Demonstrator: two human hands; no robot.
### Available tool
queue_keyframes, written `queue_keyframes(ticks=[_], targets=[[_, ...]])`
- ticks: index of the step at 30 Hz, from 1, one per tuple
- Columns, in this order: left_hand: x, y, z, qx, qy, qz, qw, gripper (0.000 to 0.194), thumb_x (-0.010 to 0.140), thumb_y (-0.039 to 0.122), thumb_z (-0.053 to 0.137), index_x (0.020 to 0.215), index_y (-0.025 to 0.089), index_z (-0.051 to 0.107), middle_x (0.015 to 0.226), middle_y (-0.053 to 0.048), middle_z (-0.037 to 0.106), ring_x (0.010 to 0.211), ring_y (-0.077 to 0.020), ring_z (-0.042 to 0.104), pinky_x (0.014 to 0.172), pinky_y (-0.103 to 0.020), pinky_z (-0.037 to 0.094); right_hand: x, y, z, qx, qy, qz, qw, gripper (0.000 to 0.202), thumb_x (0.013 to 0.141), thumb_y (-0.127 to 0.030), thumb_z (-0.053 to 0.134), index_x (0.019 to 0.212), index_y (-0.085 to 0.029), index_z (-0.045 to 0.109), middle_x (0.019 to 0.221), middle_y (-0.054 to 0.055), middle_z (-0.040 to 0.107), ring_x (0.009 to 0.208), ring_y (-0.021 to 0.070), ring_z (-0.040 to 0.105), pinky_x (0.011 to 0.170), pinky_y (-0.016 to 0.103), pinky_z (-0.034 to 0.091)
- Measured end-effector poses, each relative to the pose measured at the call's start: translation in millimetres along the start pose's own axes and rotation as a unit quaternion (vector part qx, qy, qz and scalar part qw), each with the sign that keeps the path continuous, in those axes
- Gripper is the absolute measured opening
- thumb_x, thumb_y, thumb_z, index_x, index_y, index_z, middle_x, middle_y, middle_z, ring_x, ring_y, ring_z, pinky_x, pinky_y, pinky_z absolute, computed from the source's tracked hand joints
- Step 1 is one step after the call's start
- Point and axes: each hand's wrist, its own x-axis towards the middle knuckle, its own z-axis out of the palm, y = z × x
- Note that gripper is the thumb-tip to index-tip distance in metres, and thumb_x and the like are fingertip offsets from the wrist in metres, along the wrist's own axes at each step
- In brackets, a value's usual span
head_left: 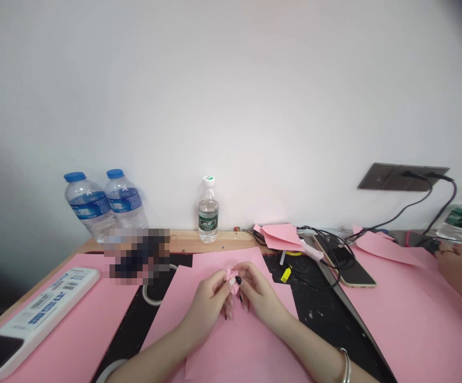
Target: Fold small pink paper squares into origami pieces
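Note:
A small folded piece of pink paper [233, 277] is held up between both hands, above large pink sheets [231, 340] on the table. My left hand [211, 298] pinches its left side between thumb and fingers. From the right, my right hand [257, 295] grips it too, with the dark-nailed thumb pressed on its front. The two thumbs meet at the paper, and the fingertips curl below it. The fingers partly hide its shape.
A small water bottle [208, 213] stands by the wall. Two blue-capped bottles [91, 207] lean at the left, near a white box [39, 319]. At right are cables, a phone [346, 263], more pink sheets and another person's hand [460, 266].

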Motion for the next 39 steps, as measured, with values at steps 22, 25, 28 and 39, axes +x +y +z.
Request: queue_keyframes(ticks=[22, 25, 28, 39], targets=[[0, -3, 0.7, -0.014, -0.027, -0.006, 1.000, 0.028, 0.086, 0.039, 0.050, 0.067, 0.018, 0.044, 0.047, 0.007, 0.048, 0.035, -0.0084, 0.049, 0.037, -0.019, 0.039, -2, -4, -12, -0.411, -0.010, -0.155, 0.898, 0.024, 0.094, -0.019, 0.035, 0.070, -0.021, 0.038, 0.073, 0.000, 0.046, 0.065, 0.0153, 0.047, 0.059, 0.026, 0.036], [0, -3, 0.2, -0.013, -0.033, -0.008, 0.999, 0.029, 0.086, 0.040, 0.050, 0.068, 0.018, 0.044, 0.048, 0.007, 0.050, 0.036, -0.0085, 0.050, 0.037, -0.019, 0.039, -1, -1, -13, -0.387, -0.019, -0.159, 0.908, 0.027, 0.094, -0.019, 0.034, 0.067, -0.021, 0.034, 0.067, -0.001, 0.045, 0.061, 0.0143, 0.045, 0.056, 0.025, 0.034], [-1, -3, 0.1, -0.006, -0.036, -0.008, 0.999, 0.029, 0.086, 0.041, 0.049, 0.068, 0.018, 0.045, 0.047, 0.007, 0.050, 0.036, -0.0087, 0.050, 0.037, -0.019, 0.039, -1, -1, -14, -0.363, -0.031, -0.151, 0.919, 0.027, 0.093, -0.018, 0.033, 0.066, -0.021, 0.033, 0.064, -0.002, 0.046, 0.059, 0.0139, 0.045, 0.056, 0.025, 0.034], [-1, -3, 1.3, -0.008, -0.041, -0.014, 0.999, 0.030, 0.086, 0.042, 0.049, 0.068, 0.018, 0.045, 0.048, 0.006, 0.050, 0.036, -0.0092, 0.051, 0.037, -0.019, 0.038, -2, -3, -10, -0.284, -0.037, -0.100, 0.953, 0.031, 0.095, -0.026, 0.032, 0.065, -0.020, 0.040, 0.064, 0.000, 0.053, 0.061, 0.0152, 0.050, 0.061, 0.026, 0.038]])
